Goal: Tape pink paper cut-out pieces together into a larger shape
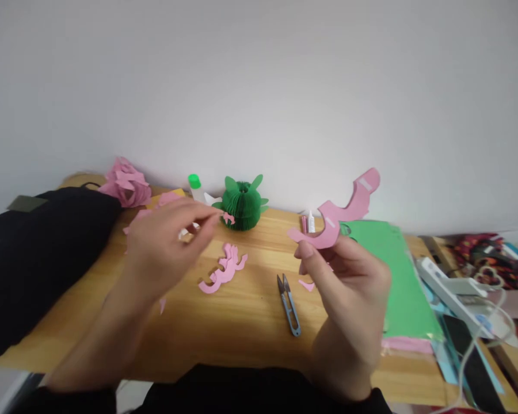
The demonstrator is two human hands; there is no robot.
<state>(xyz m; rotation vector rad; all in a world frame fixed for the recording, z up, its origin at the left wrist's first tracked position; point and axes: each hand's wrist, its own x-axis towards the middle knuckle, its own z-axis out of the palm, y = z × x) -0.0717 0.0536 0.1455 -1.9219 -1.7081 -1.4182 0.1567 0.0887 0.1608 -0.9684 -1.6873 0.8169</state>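
My right hand [347, 276] is raised over the wooden table [224, 333] and pinches a curved pink paper cutout [341, 215] with small white patches on it. My left hand [168, 247] is blurred by motion; its fingertips pinch a tiny pink paper scrap [228, 218] just in front of a green honeycomb paper ball with leaves [242, 204]. A stack of similar curved pink cutouts [224, 269] lies on the table between my hands. Small thread snips [288, 303] lie near my right hand, beside a pink scrap [306, 284].
A pink paper flower [126, 183] and a green-capped glue stick [195, 187] stand at the back. A black bag [34, 253] covers the left end. Green paper sheets [397, 276] lie at the right, with a white device and cable [453, 290] beyond. Small tubes [307, 222] stand behind.
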